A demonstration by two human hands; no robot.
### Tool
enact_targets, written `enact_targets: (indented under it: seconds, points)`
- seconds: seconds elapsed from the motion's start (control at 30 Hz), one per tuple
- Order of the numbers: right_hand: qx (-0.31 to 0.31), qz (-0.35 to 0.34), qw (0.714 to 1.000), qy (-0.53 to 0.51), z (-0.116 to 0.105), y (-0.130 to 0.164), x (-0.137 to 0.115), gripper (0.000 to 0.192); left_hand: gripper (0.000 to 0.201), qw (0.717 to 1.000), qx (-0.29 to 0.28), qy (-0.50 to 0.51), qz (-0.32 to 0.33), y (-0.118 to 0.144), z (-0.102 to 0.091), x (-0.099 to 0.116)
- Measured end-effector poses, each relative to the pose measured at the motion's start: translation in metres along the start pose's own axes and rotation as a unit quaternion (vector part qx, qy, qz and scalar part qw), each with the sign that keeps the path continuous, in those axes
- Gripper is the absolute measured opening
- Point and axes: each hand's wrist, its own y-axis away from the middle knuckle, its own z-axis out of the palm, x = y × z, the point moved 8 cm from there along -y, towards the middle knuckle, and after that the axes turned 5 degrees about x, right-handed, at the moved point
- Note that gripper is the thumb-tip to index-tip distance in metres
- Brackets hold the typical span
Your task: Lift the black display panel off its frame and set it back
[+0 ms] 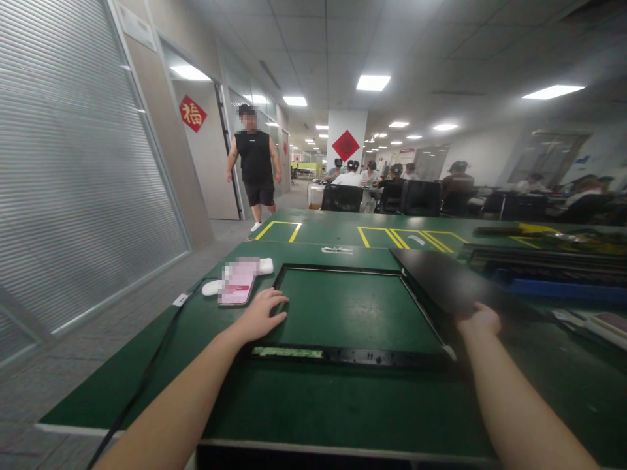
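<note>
A thin black rectangular frame (362, 356) lies flat on the green table, with the bare tabletop showing through its middle. A pale green strip (288, 352) sits along its near side. My left hand (264, 314) rests over the frame's left side, fingers apart and lying loosely. My right hand (482, 323) is closed on the near edge of a dark flat panel (441, 277), which is tilted above the frame's right side. Motion blurs the panel's lower part and hides some of the frame's right corner.
A phone (240, 287) lies on a white stand left of the frame. A black cable (157, 352) crosses the table's left edge. Dark strips and a blue tray (558, 287) lie at the right. A person (257, 160) walks beyond the table; others sit farther back.
</note>
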Motion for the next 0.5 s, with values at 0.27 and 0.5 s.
enact_targets:
  seconds: [0.27,0.5]
  points:
    - [0.046,0.074,0.996,-0.015,-0.005,0.013,0.002,0.029,0.039,1.0,-0.01,-0.02,-0.004,0.0,0.004,-0.001]
    - [-0.046,0.013,0.999,0.006,0.006,0.007,-0.002,0.026,0.038,0.999,-0.012,-0.035,0.004,0.0,0.006,-0.003]
